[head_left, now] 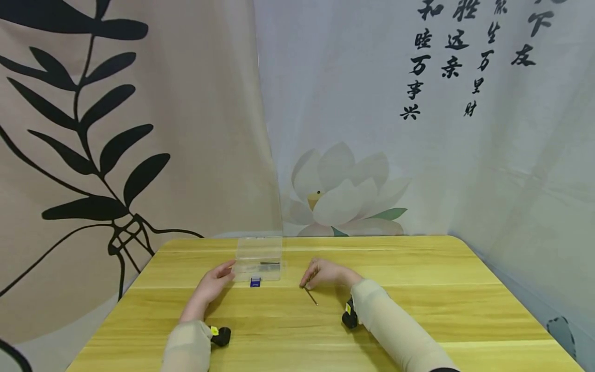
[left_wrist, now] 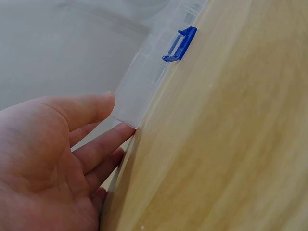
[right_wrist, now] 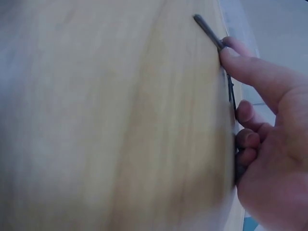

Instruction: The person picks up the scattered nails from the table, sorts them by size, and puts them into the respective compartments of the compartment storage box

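Observation:
A clear plastic box stands at the back of the table with its lid raised and a blue latch at its front. My left hand is at the box's left side; in the left wrist view, thumb and fingers lie fairly straight against its near corner. A thin dark rod shows in the box. To the right of the box, my right hand pinches another thin dark rod between thumb and index finger, its free end sticking out toward the near side.
The wooden table has a printed curtain behind it, with another fabric hanging at the right. Black wrist cameras sit on both wrists, the left one and the right one close to the tabletop.

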Demonstrator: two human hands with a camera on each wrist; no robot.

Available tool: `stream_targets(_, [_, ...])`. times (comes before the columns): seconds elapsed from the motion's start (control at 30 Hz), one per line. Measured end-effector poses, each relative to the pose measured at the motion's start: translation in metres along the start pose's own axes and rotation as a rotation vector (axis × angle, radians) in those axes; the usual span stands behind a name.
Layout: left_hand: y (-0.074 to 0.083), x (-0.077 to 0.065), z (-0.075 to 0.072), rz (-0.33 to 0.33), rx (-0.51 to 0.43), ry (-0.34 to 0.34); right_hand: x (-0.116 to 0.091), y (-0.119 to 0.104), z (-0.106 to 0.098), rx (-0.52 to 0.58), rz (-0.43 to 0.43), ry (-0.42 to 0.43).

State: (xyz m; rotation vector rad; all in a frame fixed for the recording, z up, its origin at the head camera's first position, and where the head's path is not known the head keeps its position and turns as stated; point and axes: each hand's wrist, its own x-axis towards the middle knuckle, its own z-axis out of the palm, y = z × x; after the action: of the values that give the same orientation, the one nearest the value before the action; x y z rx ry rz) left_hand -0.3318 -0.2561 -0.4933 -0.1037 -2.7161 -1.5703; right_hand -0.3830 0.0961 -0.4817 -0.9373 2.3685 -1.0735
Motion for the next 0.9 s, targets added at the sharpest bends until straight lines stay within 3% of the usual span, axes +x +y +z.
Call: stream_targets(0.9, [0.0008, -0.0003, 0.0003, -0.006, -0.007, -0.007, -0.0012, 0.0023, -0.0004, 0.006, -0.021, -0.021])
